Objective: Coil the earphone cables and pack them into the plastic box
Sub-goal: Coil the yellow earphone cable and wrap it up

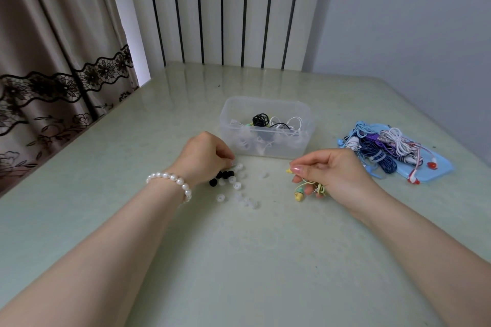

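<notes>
A clear plastic box (231, 111) stands mid-table with several black and white coiled earphones inside. My right hand (332, 171) grips a coiled yellow-green earphone (299, 194), one bud pinched at its fingertips, the other bud hanging below. My left hand (204, 155), with a pearl bracelet on the wrist, has its fingers curled down over a scatter of black and clear ear tips (233, 186) in front of the box; its fingertips pinch at one clear tip.
A pile of blue, purple, white and red earphones (382, 151) lies on a blue plastic sheet (441, 167) at the right. Curtains hang at the left, a striped wall panel behind the table, a plain wall at the right.
</notes>
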Demonstrator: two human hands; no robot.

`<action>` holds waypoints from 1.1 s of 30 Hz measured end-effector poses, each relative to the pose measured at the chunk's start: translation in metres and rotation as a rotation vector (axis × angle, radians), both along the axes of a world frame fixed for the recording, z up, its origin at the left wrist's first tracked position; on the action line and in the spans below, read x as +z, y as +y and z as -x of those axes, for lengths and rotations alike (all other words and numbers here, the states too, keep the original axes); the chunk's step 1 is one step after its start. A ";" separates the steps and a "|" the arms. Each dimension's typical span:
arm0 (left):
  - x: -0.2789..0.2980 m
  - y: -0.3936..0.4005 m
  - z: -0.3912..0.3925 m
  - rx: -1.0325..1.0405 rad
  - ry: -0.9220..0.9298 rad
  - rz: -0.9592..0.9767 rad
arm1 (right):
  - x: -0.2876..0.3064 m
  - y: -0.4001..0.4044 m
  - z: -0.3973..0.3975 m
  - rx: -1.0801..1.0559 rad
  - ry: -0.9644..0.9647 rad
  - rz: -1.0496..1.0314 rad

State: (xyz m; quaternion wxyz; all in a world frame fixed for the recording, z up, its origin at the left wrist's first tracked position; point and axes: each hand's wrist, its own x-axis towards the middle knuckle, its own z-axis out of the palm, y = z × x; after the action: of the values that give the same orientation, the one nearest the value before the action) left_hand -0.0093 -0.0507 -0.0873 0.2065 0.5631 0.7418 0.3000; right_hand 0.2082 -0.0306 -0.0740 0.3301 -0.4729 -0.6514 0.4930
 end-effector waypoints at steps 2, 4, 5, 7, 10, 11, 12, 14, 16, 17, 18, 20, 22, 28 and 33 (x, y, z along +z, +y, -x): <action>0.001 -0.001 -0.001 -0.010 -0.020 0.017 | 0.000 0.000 0.000 -0.001 0.002 -0.001; 0.002 -0.002 0.000 -0.010 -0.021 0.018 | 0.000 0.001 0.000 -0.002 0.003 -0.004; 0.002 -0.002 0.000 -0.008 -0.009 0.014 | 0.000 0.001 0.000 -0.001 0.004 -0.005; 0.003 -0.002 0.001 -0.006 0.021 0.006 | 0.001 0.001 0.000 -0.002 0.006 -0.010; 0.006 -0.003 0.002 0.003 0.029 -0.002 | 0.001 0.002 -0.001 -0.003 0.006 -0.011; 0.006 -0.004 0.003 0.006 0.021 -0.009 | 0.001 0.002 -0.001 -0.005 0.006 -0.013; 0.007 -0.004 0.003 0.013 0.007 -0.021 | 0.002 0.002 -0.001 -0.006 0.006 -0.014; 0.009 -0.005 0.005 0.046 -0.011 -0.048 | 0.002 0.003 -0.002 -0.006 0.006 -0.014; 0.013 -0.006 0.004 0.064 -0.067 -0.081 | 0.003 0.003 -0.003 -0.006 0.009 -0.014; 0.016 -0.007 0.001 0.050 -0.150 -0.108 | 0.003 0.003 -0.004 -0.008 0.012 -0.016; 0.021 -0.010 -0.004 0.026 -0.260 -0.137 | 0.003 0.004 -0.004 -0.012 0.018 -0.019; 0.027 -0.016 -0.018 -0.033 -0.473 -0.169 | 0.002 0.004 -0.004 -0.016 0.039 -0.032; 0.028 -0.021 -0.035 -0.080 -0.691 -0.150 | 0.003 0.004 -0.004 -0.012 0.069 -0.046; 0.020 -0.022 -0.059 -0.120 -1.242 -0.023 | 0.007 -0.001 -0.003 0.031 0.179 -0.085; 0.018 -0.023 -0.060 -0.092 -1.253 -0.041 | 0.011 -0.003 -0.003 0.038 0.228 -0.147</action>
State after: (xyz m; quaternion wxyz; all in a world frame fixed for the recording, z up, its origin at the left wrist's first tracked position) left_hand 0.0511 -0.0735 -0.0698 0.6038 0.3155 0.4493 0.5779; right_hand 0.2114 -0.0335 -0.0630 0.4263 -0.3758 -0.6530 0.5006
